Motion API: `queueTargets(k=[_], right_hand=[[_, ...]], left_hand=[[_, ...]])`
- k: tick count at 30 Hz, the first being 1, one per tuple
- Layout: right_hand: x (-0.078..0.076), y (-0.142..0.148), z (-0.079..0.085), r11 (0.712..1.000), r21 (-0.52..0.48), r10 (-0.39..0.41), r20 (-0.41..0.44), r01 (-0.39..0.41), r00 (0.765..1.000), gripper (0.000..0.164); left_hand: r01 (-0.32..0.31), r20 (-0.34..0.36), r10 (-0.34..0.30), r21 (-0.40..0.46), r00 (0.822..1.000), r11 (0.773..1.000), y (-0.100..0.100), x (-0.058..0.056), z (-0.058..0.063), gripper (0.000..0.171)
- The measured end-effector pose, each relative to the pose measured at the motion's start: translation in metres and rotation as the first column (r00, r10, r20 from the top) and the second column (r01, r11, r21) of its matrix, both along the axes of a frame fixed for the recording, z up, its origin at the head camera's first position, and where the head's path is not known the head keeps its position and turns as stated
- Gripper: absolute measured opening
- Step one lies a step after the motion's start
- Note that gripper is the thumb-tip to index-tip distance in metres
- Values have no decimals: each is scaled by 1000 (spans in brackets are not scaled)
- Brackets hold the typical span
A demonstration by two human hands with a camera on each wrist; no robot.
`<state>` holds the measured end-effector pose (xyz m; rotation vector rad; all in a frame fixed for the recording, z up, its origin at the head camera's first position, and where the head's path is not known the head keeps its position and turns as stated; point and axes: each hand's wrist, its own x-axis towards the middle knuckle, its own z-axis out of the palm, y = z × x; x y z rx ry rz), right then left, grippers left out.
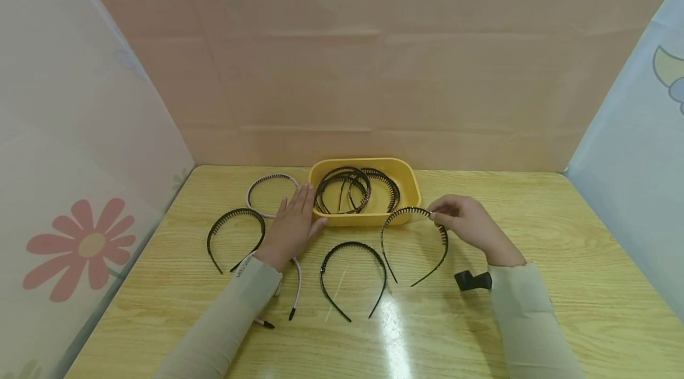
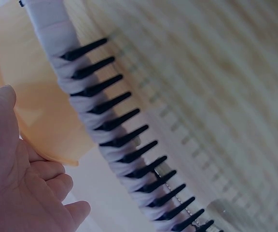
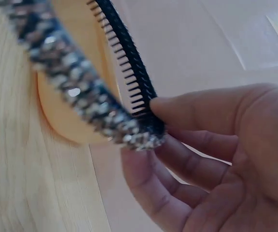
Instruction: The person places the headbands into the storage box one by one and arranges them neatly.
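My right hand (image 1: 470,224) pinches a toothed headband (image 1: 411,209) near the top of its arc, at the front right of a yellow bin (image 1: 363,220). Glittery stones cover its outer side in the right wrist view, where thumb and fingertips grip the band (image 3: 76,92). Against the bin's left end lies my left hand (image 1: 291,227), its fingers straight. Several dark toothed headbands (image 1: 369,174) are piled inside the bin. Close to the left wrist camera, a pale wrapped headband (image 2: 88,104) with black teeth crosses the view, in front of the bin.
On the table a black headband (image 1: 235,211) lies at left, a pink one (image 1: 272,176) behind the left hand, and a dark one (image 1: 354,243) in front of the bin. Another pink headband (image 1: 298,290) is partly under the left forearm. A black object (image 1: 470,280) shows beside the right sleeve.
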<state>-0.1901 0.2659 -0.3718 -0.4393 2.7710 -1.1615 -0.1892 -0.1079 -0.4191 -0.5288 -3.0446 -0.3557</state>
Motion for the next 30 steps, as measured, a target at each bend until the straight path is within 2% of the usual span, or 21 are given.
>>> queueTargets(k=[8,18,30], right_hand=[[-5,-6,4,986,-123,-112,29,115,993,28],[-16,-16,7,933,-276,-213,97,232,972,38],[-31,-36,5,815,-474,-303,143,334,942,35]], left_hand=[[11,-6,-11,8,1000,1000,0,1,2,80],[7,-10,-7,-2,1000,1000,0,0,-1,81],[6,-16,-6,-14,1000,1000,0,0,0,81]])
